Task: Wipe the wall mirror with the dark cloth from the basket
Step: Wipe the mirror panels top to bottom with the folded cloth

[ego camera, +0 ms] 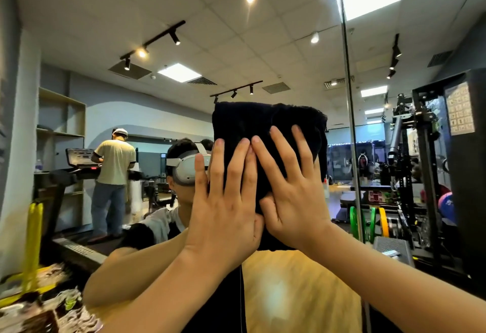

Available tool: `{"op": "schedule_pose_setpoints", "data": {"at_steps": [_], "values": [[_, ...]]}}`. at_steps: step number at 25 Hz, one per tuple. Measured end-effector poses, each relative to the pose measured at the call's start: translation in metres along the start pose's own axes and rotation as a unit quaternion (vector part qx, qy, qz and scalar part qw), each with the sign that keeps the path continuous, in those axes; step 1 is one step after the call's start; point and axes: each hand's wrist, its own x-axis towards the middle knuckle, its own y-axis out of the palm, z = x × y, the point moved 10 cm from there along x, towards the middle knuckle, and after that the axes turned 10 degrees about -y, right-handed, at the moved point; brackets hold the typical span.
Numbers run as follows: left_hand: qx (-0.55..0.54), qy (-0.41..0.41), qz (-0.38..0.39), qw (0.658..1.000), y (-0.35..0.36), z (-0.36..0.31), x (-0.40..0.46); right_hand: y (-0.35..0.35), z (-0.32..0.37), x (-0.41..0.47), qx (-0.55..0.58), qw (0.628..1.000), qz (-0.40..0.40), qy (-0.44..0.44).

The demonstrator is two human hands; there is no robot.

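- Dark terry cloth (pixel 263 127) was folded into a thick pad and lay flat against the wall mirror (pixel 131 30), about face height, just left of the vertical seam (pixel 349 122) between panels.
- My left hand (pixel 226 201) was spread wide open, palm & fingers pressing the pad's lower left; nothing gripped, just pushing.
- My right hand (pixel 292 190) was likewise splayed flat on the lower right, thumb tucked under near the left hand's edge. Both hands touched side by side on the cloth.
- Step, imo: mid-wipe w/ both palms. To do it well I needed even pressure so the pad didn't bunch or slide out from under my fingers, overlapping passes, and to keep bare fingertips off the glass to avoid smears.
- Top of the pad stood above my fingers w/o support, so it could've flopped; hands higher would've helped.
- Seam likely traps grime; worth running the cloth edge along it.
- Containers: the basket wasn't in view, so I couldn't tell what it held. Bottom left showed a blurry clutter w/ yellow bits (pixel 31 240); couldn't tell what.
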Motion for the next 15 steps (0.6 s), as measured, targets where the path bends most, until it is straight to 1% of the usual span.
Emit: {"op": "schedule_pose_setpoints", "data": {"at_steps": [4, 10, 15], "values": [[0.015, 0.008, -0.002, 1.0, -0.011, 0.044, -0.007, 0.013, 0.038, 0.021, -0.002, 1.0, 0.003, 0.007], [0.036, 0.009, -0.005, 0.999, -0.037, 0.132, -0.022, 0.041, 0.119, 0.063, -0.019, 0.999, 0.028, -0.003], [0.064, -0.009, 0.005, 0.998, -0.066, 0.239, -0.041, 0.072, 0.216, 0.112, 0.0, 0.999, 0.047, -0.023]]}}
